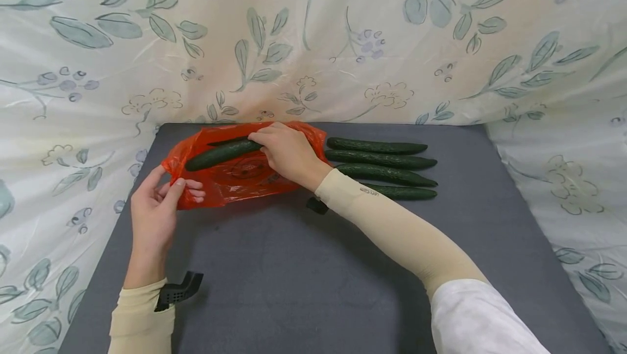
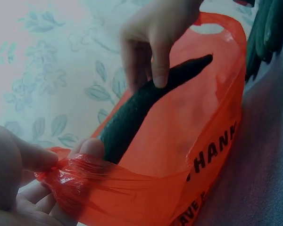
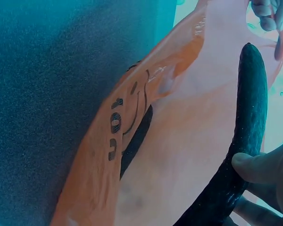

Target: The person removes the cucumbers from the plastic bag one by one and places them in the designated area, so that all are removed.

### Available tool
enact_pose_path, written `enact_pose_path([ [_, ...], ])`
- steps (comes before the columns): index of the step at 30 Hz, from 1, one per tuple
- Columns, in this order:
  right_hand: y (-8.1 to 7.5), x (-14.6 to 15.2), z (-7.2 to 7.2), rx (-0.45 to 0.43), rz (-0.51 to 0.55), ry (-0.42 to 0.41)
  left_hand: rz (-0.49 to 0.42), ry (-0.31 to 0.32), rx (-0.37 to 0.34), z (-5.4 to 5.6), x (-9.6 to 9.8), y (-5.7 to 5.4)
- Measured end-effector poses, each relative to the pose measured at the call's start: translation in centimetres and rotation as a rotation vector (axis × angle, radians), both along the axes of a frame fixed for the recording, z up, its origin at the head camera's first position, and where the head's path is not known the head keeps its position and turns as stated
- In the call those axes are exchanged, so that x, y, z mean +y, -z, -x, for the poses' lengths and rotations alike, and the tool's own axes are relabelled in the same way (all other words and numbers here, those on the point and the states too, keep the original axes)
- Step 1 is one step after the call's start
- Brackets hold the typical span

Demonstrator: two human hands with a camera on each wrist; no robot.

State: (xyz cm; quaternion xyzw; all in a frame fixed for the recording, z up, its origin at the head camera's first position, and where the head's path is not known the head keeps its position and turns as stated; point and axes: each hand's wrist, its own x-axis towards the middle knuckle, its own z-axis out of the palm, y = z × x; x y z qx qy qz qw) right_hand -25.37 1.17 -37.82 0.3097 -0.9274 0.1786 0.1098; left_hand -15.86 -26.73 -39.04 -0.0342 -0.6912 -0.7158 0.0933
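Note:
A red plastic bag [image 1: 220, 193] with black print lies spread at the back of the table, its mouth held up. My left hand [image 1: 155, 215] pinches the bag's left end, thumb pressing the bunched plastic against the fingers. My right hand [image 1: 291, 155] grips a dark green cucumber [image 1: 222, 154] around its middle, over the bag's opening. In the right wrist view the cucumber [image 3: 252, 99] stands at a tilt, the thumb across it. A second dark, long shape [image 3: 137, 141] shows at the bag's printed side, partly hidden by the plastic.
Several cucumbers [image 1: 382, 159] lie side by side just right of the bag, partly behind the right forearm. The grey table [image 1: 274, 267] ends at the back against a leaf-patterned cloth [image 1: 343, 43], which also hangs along both sides.

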Motion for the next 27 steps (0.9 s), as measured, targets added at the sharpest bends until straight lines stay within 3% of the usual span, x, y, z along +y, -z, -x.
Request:
enact_pose_path([
  [13, -0.5, 1.9, -1.8, -0.006, 0.051, -0.005, -0.001, 0.000, 0.015, -0.1, 0.0, 0.1],
  [27, -0.8, 2.5, -3.8, 0.080, 0.189, -0.083, 0.018, -0.019, -0.036, 0.2, -0.3, 0.2],
])
